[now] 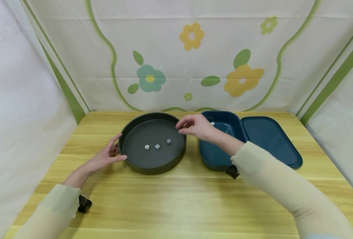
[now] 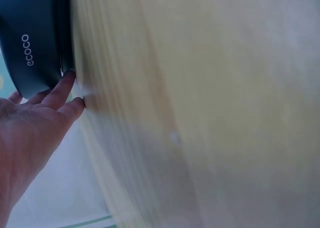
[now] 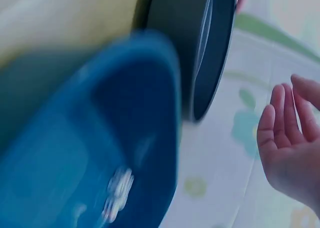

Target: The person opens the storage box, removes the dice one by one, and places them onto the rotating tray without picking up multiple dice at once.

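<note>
Round dark pan (image 1: 142, 132) on a wood-grain worktop (image 1: 170, 205), steadied at its left side by the left hand (image 1: 108, 156); the head view shows thumb and forefinger spread apart, extended and touching the rim. Three dice (image 1: 157, 146), pale with dark pips, lie separately on the pan's floor, toward the near and right side; of the three views, only the head view shows them. The left wrist view adds the pan's outer wall with pale lettering, "ecoco" (image 2: 27, 50), and fingers laid against its lower edge rather than wrapped about it. The right hand (image 1: 195, 126) is raised over the pan's right rim, its wrist crossing the blue box (image 1: 213, 156) that stands to the right, a narrow strip of worktop between the two vessels. Its fingers are relaxed and slightly bent, thumb near the fingertips; nothing is visible between them in the head or right wrist view. Inside the box, the head view reveals only a small white die (image 1: 212, 123) beside the forearm, whereas the right wrist view shows a blurred white cluster (image 3: 119, 190), its count unreadable. A matching blue lid (image 1: 266, 135), seen whole in neither wrist view, lies right of the box.
</note>
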Demonstrator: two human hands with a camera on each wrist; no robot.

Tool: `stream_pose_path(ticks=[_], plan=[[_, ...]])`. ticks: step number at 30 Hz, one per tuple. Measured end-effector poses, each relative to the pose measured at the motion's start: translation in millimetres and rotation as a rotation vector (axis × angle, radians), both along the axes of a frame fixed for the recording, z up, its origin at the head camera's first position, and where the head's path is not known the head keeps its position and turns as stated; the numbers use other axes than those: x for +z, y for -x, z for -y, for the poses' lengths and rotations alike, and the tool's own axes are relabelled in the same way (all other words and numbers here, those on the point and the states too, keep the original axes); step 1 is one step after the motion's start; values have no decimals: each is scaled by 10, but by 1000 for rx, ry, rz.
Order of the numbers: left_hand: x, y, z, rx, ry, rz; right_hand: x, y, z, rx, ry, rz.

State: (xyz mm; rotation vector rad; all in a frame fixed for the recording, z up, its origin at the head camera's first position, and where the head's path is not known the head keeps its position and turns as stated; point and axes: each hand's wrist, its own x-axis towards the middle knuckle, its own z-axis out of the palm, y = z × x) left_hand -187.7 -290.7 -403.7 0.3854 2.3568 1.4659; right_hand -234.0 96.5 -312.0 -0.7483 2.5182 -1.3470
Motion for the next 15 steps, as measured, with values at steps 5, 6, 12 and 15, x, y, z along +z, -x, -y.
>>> stream_pose_path(ticks=[5, 6, 12, 15], plan=[[-2, -14, 8, 3, 1, 3, -22, 134, -431, 10, -35, -7], [-2, -15, 9, 4, 2, 3, -29, 158, -515, 7, -38, 0], [-8, -16, 10, 3, 3, 4, -126, 289, -925, -50, -81, 15], [-20, -9, 7, 3, 4, 6, -225, 334, -1059, -82, -87, 21]])
